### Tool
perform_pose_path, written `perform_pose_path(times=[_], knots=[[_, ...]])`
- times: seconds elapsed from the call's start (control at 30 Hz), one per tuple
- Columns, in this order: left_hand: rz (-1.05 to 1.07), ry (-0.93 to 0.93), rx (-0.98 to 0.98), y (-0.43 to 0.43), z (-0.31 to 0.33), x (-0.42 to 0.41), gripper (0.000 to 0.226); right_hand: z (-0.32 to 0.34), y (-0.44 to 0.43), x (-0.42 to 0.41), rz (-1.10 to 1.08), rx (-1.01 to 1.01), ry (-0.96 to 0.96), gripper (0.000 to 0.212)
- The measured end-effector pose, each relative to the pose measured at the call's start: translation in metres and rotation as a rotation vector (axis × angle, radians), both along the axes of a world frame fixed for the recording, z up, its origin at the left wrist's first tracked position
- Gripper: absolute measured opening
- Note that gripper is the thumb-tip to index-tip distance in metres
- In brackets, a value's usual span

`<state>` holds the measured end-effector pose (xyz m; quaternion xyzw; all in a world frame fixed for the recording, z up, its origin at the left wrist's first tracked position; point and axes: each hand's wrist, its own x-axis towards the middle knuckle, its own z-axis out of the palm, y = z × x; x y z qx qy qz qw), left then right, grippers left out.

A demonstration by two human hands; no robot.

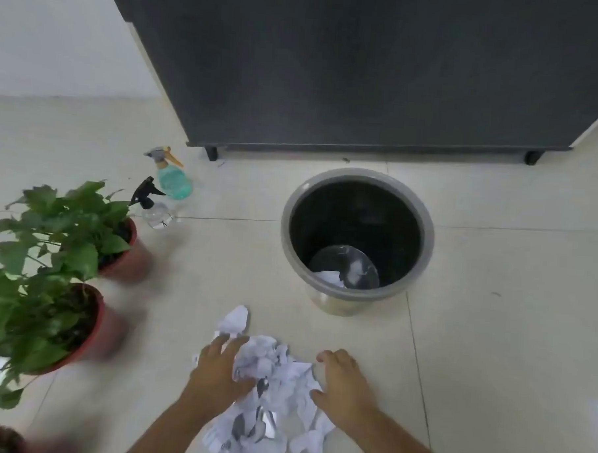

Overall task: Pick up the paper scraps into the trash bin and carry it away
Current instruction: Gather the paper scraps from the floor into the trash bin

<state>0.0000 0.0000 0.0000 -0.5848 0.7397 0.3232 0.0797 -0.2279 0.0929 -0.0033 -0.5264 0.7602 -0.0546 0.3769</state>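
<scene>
A heap of crumpled white paper scraps (pixel 273 393) lies on the tiled floor at the bottom centre. My left hand (pixel 217 370) rests on the heap's left side with fingers spread. My right hand (pixel 344 382) presses against its right side, fingers also apart. One loose scrap (pixel 233 321) sits just beyond the heap, past my left fingertips. The round grey trash bin (pixel 424 228) stands upright farther ahead and to the right, with a piece of white paper (pixel 329 279) at its bottom.
Two potted green plants in red pots (pixel 91 323) (pixel 132 253) stand at the left. A clear spray bottle (pixel 156 208) and a teal one (pixel 172 181) lie beside them. A dark cabinet (pixel 366 75) on short legs stands behind the bin.
</scene>
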Motion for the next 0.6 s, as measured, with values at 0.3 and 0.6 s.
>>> perform_pose_path(times=[0.3, 0.6], knots=[[0.0, -0.139, -0.049, -0.016, -0.078, 0.004, 0.107, -0.054, -0.003, 0.032, 0.2, -0.005, 0.162, 0.099], [0.057, 0.035, 0.045, 0.003, -0.085, -0.009, 0.051, -0.08, -0.015, 0.047, 0.287, 0.012, 0.25, 0.072]])
